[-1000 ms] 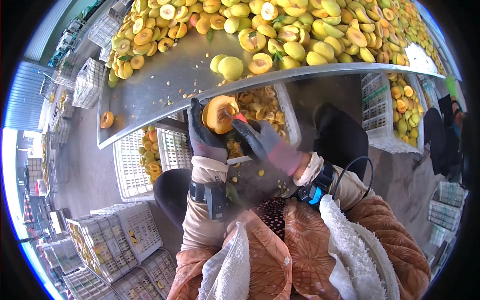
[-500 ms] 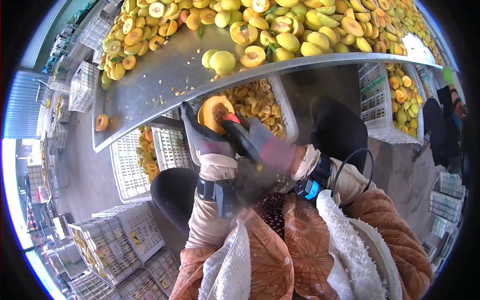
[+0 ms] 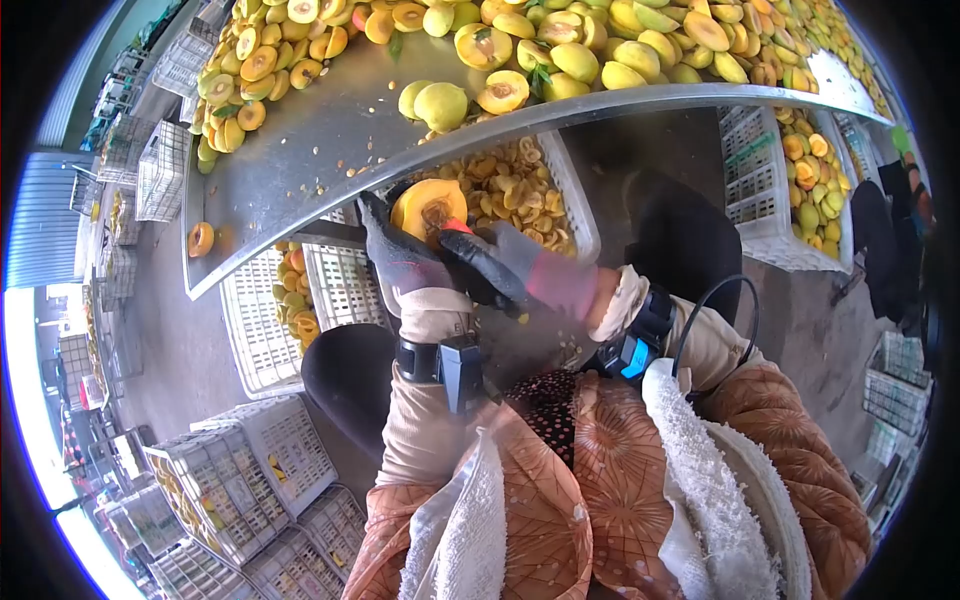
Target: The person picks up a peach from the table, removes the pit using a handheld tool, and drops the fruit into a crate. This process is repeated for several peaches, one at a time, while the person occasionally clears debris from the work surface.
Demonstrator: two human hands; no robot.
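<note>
My left hand [image 3: 400, 268], in a dark glove, holds a halved yellow peach [image 3: 425, 207] with its cut face up and the pit hollow showing. My right hand [image 3: 510, 268], also gloved, grips a small red-handled tool [image 3: 457, 227] whose tip is pressed into the peach's centre. Both hands are just below the edge of a metal table [image 3: 300, 160]. Directly under them stands a white crate [image 3: 578, 215] with several peach halves in it.
The table carries a big heap of whole and halved peaches [image 3: 560, 50]. More white crates with fruit stand under it [image 3: 275, 310], at the right [image 3: 800, 180], and stacked at the lower left [image 3: 220, 480]. A towel and a patterned apron cover my lap.
Both hands with the peach half have shifted slightly up and left in view. The red tool stays in the peach's centre.
</note>
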